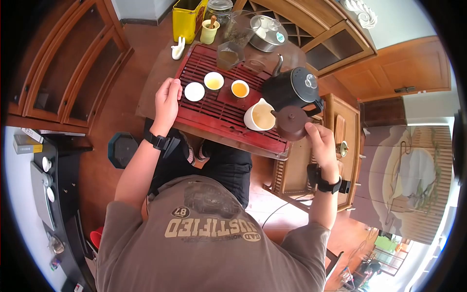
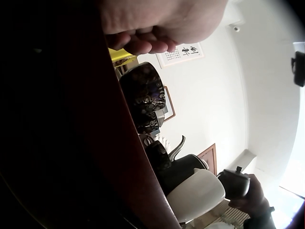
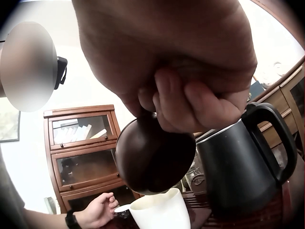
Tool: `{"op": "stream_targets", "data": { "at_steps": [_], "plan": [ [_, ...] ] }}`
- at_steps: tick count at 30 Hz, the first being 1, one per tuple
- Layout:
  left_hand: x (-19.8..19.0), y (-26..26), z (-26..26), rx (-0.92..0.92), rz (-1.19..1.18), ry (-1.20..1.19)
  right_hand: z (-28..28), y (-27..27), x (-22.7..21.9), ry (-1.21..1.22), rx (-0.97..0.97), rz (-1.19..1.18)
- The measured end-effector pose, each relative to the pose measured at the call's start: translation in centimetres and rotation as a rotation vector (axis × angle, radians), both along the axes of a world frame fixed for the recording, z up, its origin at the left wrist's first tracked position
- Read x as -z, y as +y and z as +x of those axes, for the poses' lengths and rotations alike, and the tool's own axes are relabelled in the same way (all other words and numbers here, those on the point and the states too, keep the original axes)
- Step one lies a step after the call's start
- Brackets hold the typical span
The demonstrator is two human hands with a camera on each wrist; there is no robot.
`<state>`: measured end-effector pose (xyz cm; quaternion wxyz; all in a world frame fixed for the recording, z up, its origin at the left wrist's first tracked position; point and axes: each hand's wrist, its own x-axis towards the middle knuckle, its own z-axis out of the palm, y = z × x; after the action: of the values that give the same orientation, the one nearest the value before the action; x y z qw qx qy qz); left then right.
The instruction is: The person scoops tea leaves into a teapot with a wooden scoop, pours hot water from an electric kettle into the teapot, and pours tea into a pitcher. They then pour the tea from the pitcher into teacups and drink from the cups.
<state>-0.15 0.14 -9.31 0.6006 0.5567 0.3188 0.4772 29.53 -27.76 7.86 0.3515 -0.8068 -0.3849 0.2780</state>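
My right hand [image 1: 322, 146] grips the handle of a small brown clay teapot [image 1: 292, 122]. In the head view its spout is at the right rim of a white pitcher [image 1: 260, 116]; in the right wrist view the teapot [image 3: 153, 155] hangs over the pitcher [image 3: 164, 212]. Whether liquid is flowing cannot be told. Beside the left end of the red slatted tray [image 1: 214, 121] is my left hand [image 1: 168, 104], its fingers loosely curled and nothing visible in them. Near it stand a white cup [image 1: 194, 91], a cup of pale tea [image 1: 213, 81] and one of amber tea [image 1: 240, 89].
A black kettle [image 1: 292, 87] stands behind the teapot. Toward the back are a glass vessel [image 1: 230, 56], a lidded steel pot [image 1: 267, 34], a green holder [image 1: 209, 33], a yellow tin [image 1: 188, 20] and a white figurine [image 1: 178, 48]. A wooden cart [image 1: 297, 177] is at right.
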Motion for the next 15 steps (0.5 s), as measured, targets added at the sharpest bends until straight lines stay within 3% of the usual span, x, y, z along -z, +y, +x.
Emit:
{"op": "stream_targets", "data": {
  "at_steps": [15],
  "plan": [
    [-0.1, 0.0, 0.1, -0.007, 0.001, -0.014, -0.4, 1.3, -2.4, -0.137, -0.01, -0.026]
  ]
}}
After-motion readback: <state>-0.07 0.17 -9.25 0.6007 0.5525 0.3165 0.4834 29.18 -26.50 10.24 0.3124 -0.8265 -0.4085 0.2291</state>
